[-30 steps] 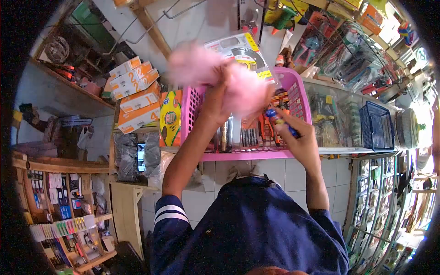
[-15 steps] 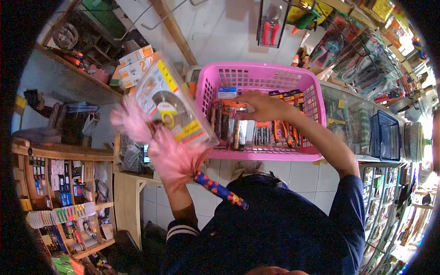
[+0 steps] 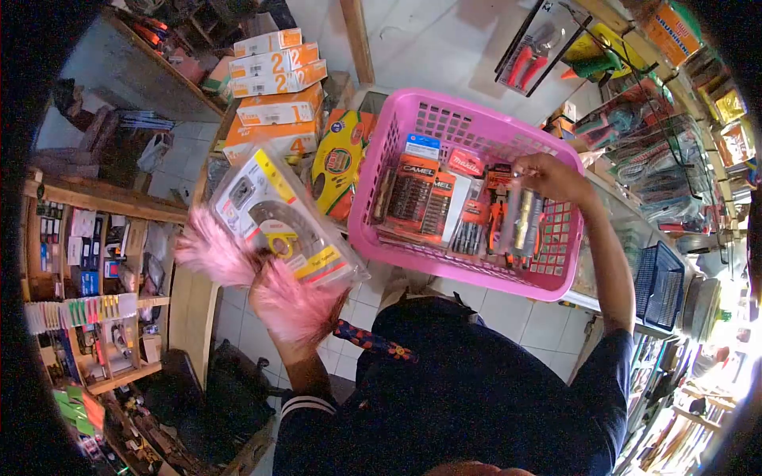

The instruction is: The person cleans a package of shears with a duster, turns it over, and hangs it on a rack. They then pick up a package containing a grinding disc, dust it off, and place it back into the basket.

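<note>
My left hand [image 3: 268, 311], largely covered by a pink feather duster [image 3: 295, 305] with a blue patterned handle, is closed round it. A clear package with a yellow-and-white card [image 3: 278, 218] rises from the same hand. My right hand [image 3: 548, 176] is over the right part of the pink basket [image 3: 464, 278], its fingers closed on the top of a clear pack [image 3: 522, 220] with a brass-coloured item inside. In the basket lie orange-and-black Camel packs [image 3: 411, 189], a red-labelled Makita pack [image 3: 467, 163] and orange-handled tools.
Stacked orange-and-white boxes [image 3: 274, 109] and a yellow package [image 3: 335, 163] stand left of the basket. A dark blue basket [image 3: 659, 285] is at the right. Red-handled shears [image 3: 527, 67] hang on the wall above; wooden shelves [image 3: 127, 377] hold goods at the lower left.
My right hand has moved rightward within the basket and now holds the clear pack. The view has shifted, showing the basket tilted and more boxes on the left. My left hand still holds the duster.
</note>
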Demonstrator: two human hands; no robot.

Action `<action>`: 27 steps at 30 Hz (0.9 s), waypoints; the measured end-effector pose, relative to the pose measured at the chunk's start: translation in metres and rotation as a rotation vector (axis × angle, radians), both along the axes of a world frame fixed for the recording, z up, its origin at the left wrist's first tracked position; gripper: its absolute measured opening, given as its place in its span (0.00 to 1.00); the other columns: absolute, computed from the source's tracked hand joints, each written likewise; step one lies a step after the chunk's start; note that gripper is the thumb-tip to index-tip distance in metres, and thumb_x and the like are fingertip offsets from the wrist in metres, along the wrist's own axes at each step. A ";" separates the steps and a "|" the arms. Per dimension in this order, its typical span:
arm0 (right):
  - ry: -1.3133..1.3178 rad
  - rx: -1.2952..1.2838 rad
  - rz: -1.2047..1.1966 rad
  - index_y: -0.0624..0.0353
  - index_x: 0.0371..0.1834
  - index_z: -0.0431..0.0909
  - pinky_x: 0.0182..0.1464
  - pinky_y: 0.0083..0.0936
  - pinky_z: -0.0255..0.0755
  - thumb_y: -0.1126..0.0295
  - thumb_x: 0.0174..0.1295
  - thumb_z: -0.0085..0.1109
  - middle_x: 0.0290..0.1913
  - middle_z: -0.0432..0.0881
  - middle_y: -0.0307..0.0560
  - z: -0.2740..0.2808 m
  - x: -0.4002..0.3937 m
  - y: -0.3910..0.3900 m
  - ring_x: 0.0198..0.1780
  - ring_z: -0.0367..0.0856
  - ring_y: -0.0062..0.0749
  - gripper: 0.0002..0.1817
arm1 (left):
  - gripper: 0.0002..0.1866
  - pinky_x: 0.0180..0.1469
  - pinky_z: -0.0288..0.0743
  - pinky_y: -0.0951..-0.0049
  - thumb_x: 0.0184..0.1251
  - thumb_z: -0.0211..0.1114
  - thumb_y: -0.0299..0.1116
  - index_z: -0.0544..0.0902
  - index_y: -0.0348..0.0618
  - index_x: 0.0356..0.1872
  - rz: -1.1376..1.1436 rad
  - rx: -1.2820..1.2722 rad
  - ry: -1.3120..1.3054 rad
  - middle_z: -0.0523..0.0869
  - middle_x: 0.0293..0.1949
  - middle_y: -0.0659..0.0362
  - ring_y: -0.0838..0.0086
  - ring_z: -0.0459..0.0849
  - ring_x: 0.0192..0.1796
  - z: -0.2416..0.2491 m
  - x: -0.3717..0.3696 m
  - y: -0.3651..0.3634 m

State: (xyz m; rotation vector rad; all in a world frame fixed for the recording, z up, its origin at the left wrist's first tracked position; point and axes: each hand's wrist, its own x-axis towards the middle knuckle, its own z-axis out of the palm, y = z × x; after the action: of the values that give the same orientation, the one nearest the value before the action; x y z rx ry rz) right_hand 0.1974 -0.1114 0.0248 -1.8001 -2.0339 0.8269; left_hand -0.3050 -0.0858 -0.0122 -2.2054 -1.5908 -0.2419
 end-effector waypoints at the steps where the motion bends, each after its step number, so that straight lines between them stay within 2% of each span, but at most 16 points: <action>1: -0.055 -0.083 0.038 0.61 0.36 0.78 0.41 0.33 0.73 0.67 0.64 0.63 0.33 0.80 0.47 -0.004 0.012 -0.004 0.34 0.79 0.33 0.08 | 0.62 0.60 0.67 0.47 0.40 0.61 0.79 0.68 0.30 0.65 0.003 0.004 0.008 0.73 0.62 0.44 0.50 0.73 0.61 -0.002 -0.001 0.000; 5: -0.402 -0.335 0.069 0.57 0.39 0.81 0.44 0.35 0.75 0.64 0.58 0.68 0.36 0.83 0.51 -0.026 0.007 0.000 0.39 0.82 0.43 0.11 | 0.64 0.62 0.66 0.46 0.37 0.60 0.82 0.68 0.30 0.65 0.017 0.024 0.041 0.73 0.63 0.43 0.49 0.73 0.63 -0.009 -0.003 0.002; 8: -0.554 0.176 -0.002 0.54 0.45 0.81 0.44 0.38 0.76 0.59 0.61 0.65 0.37 0.84 0.52 -0.040 -0.032 0.016 0.41 0.83 0.46 0.14 | 0.66 0.63 0.66 0.45 0.36 0.59 0.84 0.68 0.30 0.65 0.025 0.048 0.059 0.73 0.63 0.43 0.49 0.73 0.64 -0.010 0.001 0.005; 10: -0.263 0.096 -0.143 0.52 0.52 0.80 0.46 0.42 0.75 0.50 0.64 0.59 0.40 0.84 0.54 -0.028 -0.074 0.033 0.43 0.84 0.47 0.21 | 0.67 0.63 0.66 0.45 0.34 0.60 0.84 0.68 0.30 0.65 0.014 0.070 0.065 0.73 0.63 0.42 0.49 0.73 0.64 -0.009 0.004 0.006; 12: -0.058 -0.056 -0.102 0.52 0.56 0.78 0.49 0.45 0.75 0.42 0.63 0.57 0.44 0.84 0.57 -0.041 -0.097 0.056 0.47 0.83 0.50 0.29 | 0.67 0.63 0.66 0.46 0.33 0.60 0.84 0.67 0.30 0.65 0.000 0.093 0.068 0.74 0.63 0.42 0.49 0.73 0.63 -0.007 0.012 0.004; 14: -0.031 -0.028 -0.170 0.55 0.54 0.77 0.48 0.46 0.75 0.40 0.61 0.58 0.44 0.84 0.57 -0.047 -0.122 0.063 0.46 0.84 0.50 0.31 | 0.68 0.62 0.67 0.46 0.32 0.61 0.84 0.67 0.30 0.65 -0.009 0.113 0.066 0.74 0.62 0.42 0.48 0.73 0.63 -0.007 0.021 0.001; 15: -0.020 -0.011 -0.202 0.56 0.53 0.77 0.47 0.46 0.75 0.39 0.60 0.59 0.43 0.84 0.57 -0.047 -0.132 0.066 0.46 0.84 0.51 0.32 | 0.67 0.62 0.67 0.47 0.32 0.61 0.84 0.67 0.30 0.65 0.002 0.033 0.035 0.74 0.62 0.42 0.49 0.74 0.62 0.000 0.029 0.001; 18: -0.297 -0.108 -0.248 0.59 0.52 0.75 0.47 0.45 0.75 0.37 0.56 0.61 0.42 0.84 0.57 -0.031 -0.151 0.076 0.46 0.84 0.50 0.35 | 0.66 0.59 0.69 0.48 0.33 0.62 0.82 0.68 0.30 0.65 0.043 -0.215 -0.057 0.75 0.61 0.42 0.49 0.75 0.60 0.044 0.058 -0.001; 21: -0.287 -0.120 -0.183 0.62 0.53 0.73 0.48 0.44 0.75 0.37 0.56 0.61 0.41 0.83 0.58 -0.034 -0.152 0.087 0.47 0.83 0.51 0.37 | 0.64 0.57 0.70 0.49 0.34 0.63 0.81 0.68 0.30 0.64 0.013 -0.213 -0.072 0.75 0.59 0.43 0.49 0.76 0.58 0.047 0.061 0.001; 24: -0.154 -0.115 -0.086 0.64 0.54 0.72 0.48 0.45 0.75 0.42 0.55 0.67 0.42 0.83 0.58 -0.032 -0.142 0.093 0.48 0.83 0.50 0.37 | 0.63 0.55 0.71 0.50 0.35 0.64 0.79 0.69 0.30 0.63 -0.010 -0.184 -0.077 0.76 0.57 0.43 0.50 0.76 0.56 0.036 0.052 0.003; 27: -0.017 0.010 0.034 0.63 0.56 0.71 0.42 0.40 0.78 0.49 0.53 0.73 0.43 0.83 0.55 -0.037 -0.127 0.082 0.42 0.86 0.44 0.36 | 0.61 0.53 0.72 0.51 0.35 0.64 0.78 0.70 0.30 0.62 -0.015 -0.181 -0.096 0.76 0.56 0.43 0.50 0.77 0.54 0.032 0.046 0.003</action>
State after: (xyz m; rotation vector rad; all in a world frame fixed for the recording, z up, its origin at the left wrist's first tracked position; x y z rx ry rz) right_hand 0.0709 -0.0293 -0.0122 -1.7781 -2.0813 0.8120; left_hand -0.2593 -0.0827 0.0201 -2.3751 -1.7077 -0.2195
